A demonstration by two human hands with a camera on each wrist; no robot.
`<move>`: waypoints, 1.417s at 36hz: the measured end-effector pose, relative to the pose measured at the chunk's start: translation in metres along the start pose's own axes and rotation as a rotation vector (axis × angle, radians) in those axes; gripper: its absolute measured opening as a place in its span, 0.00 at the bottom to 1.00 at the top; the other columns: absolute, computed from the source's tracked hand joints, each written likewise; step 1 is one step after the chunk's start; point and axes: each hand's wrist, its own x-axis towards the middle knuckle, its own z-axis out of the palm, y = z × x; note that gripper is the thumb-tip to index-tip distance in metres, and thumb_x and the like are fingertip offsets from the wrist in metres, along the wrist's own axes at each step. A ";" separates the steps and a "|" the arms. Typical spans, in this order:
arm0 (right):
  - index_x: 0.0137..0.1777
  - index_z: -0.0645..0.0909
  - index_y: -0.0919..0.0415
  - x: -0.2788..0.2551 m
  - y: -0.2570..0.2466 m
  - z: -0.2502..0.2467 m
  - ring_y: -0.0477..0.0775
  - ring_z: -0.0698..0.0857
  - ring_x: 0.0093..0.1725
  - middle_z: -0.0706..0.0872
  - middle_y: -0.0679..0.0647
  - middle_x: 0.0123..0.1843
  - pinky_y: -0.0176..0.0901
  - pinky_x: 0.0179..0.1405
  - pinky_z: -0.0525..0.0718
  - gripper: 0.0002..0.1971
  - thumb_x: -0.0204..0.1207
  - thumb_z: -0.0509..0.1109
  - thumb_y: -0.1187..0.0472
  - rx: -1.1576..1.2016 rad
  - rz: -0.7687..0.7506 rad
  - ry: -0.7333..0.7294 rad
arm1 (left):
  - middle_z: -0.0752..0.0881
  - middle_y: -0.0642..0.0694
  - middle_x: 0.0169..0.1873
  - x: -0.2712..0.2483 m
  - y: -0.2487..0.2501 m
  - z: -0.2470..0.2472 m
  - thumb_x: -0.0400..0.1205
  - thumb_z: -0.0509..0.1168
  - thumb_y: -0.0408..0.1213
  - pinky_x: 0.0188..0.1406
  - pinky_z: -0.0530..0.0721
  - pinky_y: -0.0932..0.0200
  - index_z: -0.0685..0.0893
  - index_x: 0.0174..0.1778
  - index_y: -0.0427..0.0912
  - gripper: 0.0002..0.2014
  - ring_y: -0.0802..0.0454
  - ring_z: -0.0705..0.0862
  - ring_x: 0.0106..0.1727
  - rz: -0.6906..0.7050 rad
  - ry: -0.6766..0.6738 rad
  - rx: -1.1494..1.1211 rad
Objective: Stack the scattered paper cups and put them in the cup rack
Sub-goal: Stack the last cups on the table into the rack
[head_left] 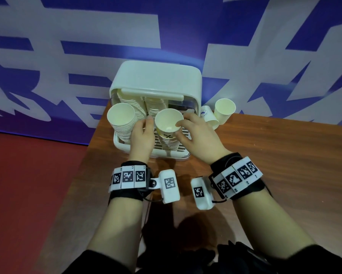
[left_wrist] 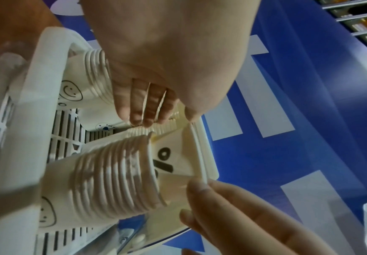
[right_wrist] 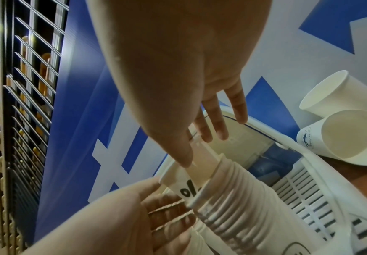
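The white cup rack (head_left: 156,76) stands at the table's back left corner with stacks of paper cups in it. A tall stack (head_left: 121,123) leans at its left. A printed paper cup (head_left: 169,120) sits partly nested on top of the middle stack (left_wrist: 117,174). My right hand (head_left: 183,123) pinches this cup's rim, thumb (right_wrist: 182,151) inside. My left hand (head_left: 148,124) lies against the cup's left side with straight fingers (left_wrist: 147,107), between the two stacks. Two loose cups are right of the rack: one upright (head_left: 224,108), one on its side (head_left: 209,117).
The brown wooden table (head_left: 265,165) stretches to the right and toward me. Its left edge runs close to the rack, with red floor (head_left: 28,184) beyond. A blue and white wall banner (head_left: 67,56) stands directly behind the rack.
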 end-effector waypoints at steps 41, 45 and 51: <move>0.83 0.55 0.59 -0.010 0.016 0.022 0.57 0.60 0.80 0.66 0.57 0.80 0.58 0.76 0.65 0.34 0.82 0.61 0.45 0.202 0.182 -0.109 | 0.83 0.44 0.61 -0.001 -0.009 0.010 0.81 0.69 0.38 0.64 0.79 0.46 0.80 0.65 0.41 0.17 0.47 0.81 0.60 0.097 -0.028 0.163; 0.82 0.58 0.60 -0.017 0.024 0.013 0.57 0.61 0.79 0.68 0.58 0.79 0.55 0.77 0.64 0.32 0.83 0.61 0.47 0.210 0.179 -0.055 | 0.81 0.42 0.62 -0.001 -0.003 0.009 0.80 0.69 0.42 0.66 0.77 0.42 0.80 0.65 0.40 0.19 0.45 0.79 0.63 0.147 0.018 0.259; 0.78 0.66 0.60 -0.030 0.045 0.000 0.58 0.67 0.75 0.73 0.58 0.74 0.58 0.73 0.68 0.26 0.82 0.63 0.52 0.229 0.198 0.036 | 0.82 0.42 0.61 -0.015 0.016 0.021 0.80 0.69 0.42 0.68 0.73 0.44 0.82 0.63 0.39 0.18 0.42 0.76 0.66 0.346 0.069 0.346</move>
